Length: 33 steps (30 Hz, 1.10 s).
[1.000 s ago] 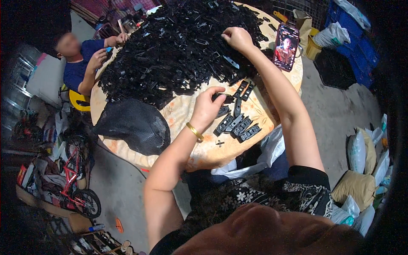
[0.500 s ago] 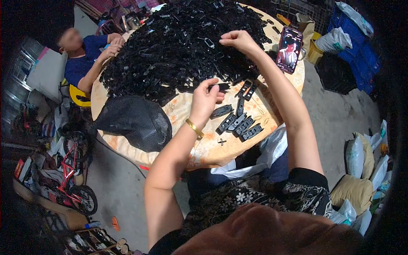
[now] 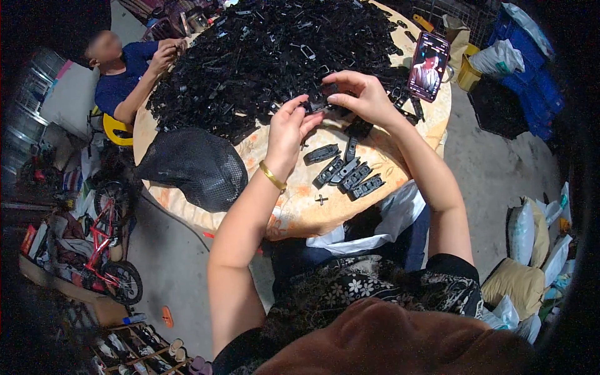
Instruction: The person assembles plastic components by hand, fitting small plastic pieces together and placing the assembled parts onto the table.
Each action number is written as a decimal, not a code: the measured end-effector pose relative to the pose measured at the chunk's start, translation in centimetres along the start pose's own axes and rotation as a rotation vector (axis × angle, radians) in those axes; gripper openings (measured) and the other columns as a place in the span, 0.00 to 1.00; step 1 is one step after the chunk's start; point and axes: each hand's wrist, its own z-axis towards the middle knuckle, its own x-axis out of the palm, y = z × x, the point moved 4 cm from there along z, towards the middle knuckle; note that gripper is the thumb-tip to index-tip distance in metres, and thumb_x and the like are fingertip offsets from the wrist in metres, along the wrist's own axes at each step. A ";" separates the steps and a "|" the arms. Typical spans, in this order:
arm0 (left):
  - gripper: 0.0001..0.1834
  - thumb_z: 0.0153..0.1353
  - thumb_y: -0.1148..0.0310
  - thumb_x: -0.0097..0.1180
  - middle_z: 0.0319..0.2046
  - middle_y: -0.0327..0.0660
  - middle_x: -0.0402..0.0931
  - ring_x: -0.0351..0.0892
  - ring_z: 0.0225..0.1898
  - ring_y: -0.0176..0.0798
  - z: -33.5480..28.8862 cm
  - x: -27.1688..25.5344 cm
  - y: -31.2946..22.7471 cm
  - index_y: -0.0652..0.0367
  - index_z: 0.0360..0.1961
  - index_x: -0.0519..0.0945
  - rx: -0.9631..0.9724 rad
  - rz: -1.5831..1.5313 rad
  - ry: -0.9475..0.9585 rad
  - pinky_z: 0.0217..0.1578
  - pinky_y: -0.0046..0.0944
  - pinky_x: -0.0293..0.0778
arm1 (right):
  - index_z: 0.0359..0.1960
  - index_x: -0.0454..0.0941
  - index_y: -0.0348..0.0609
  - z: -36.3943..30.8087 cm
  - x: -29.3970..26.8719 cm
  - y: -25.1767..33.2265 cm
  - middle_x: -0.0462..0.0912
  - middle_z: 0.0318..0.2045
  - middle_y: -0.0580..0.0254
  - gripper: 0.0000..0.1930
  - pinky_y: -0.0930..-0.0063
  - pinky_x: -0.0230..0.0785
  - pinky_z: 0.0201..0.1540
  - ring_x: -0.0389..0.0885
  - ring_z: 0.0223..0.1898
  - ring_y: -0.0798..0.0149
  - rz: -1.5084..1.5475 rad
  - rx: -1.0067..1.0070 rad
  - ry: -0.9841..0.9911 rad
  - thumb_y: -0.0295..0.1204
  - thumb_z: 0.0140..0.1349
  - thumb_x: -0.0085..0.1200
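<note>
My left hand [image 3: 289,130] is pinched around a black plastic part [image 3: 310,107] in front of the big heap of black plastic pieces [image 3: 244,69]. Beside it, my right hand [image 3: 367,100] curves its thumb and fingers around something dark, which I cannot make out against the heap. Just below the hands, several long black plastic assemblies [image 3: 355,175] lie close together on the round, flower-patterned table [image 3: 281,209]. A small black cross-shaped piece [image 3: 321,200] lies nearer the table's front edge.
A black mesh bag [image 3: 199,170] lies at the table's left. A phone [image 3: 429,67] showing a video stands at the right edge. Across the heap, a person in a blue shirt [image 3: 122,81] handles something. A red bicycle [image 3: 103,240] and stuffed sacks [image 3: 515,284] flank the table.
My right hand has come down and left from above the heap to meet my left hand. My left hand has shifted slightly left and up. The other person's hands have risen a little.
</note>
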 end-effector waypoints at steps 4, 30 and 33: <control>0.15 0.62 0.73 0.39 0.33 0.49 0.74 0.78 0.32 0.36 -0.3 0.0 0.0 0.69 0.48 0.66 0.095 0.197 -0.030 0.33 0.29 0.75 | 0.41 0.74 0.36 -0.3 0.0 0.0 0.77 0.37 0.64 0.16 0.80 0.68 0.41 0.74 0.36 0.74 -0.232 -0.084 -0.024 0.23 0.49 0.57; 0.15 0.62 0.69 0.42 0.39 0.48 0.70 0.77 0.29 0.39 0.6 -2.0 -0.6 0.69 0.46 0.67 -0.059 -0.005 -0.167 0.31 0.29 0.78 | 0.39 0.77 0.39 -0.1 -0.8 0.4 0.78 0.33 0.64 0.15 0.81 0.67 0.39 0.75 0.35 0.74 -0.106 -0.151 -0.082 0.26 0.47 0.59; 0.18 0.63 0.69 0.40 0.44 0.49 0.65 0.77 0.30 0.40 0.4 -1.3 0.0 0.70 0.50 0.64 0.017 0.103 -0.190 0.33 0.31 0.78 | 0.36 0.77 0.39 -0.7 0.9 1.4 0.78 0.35 0.56 0.14 0.74 0.70 0.39 0.78 0.37 0.60 -0.462 -0.461 -0.047 0.24 0.44 0.59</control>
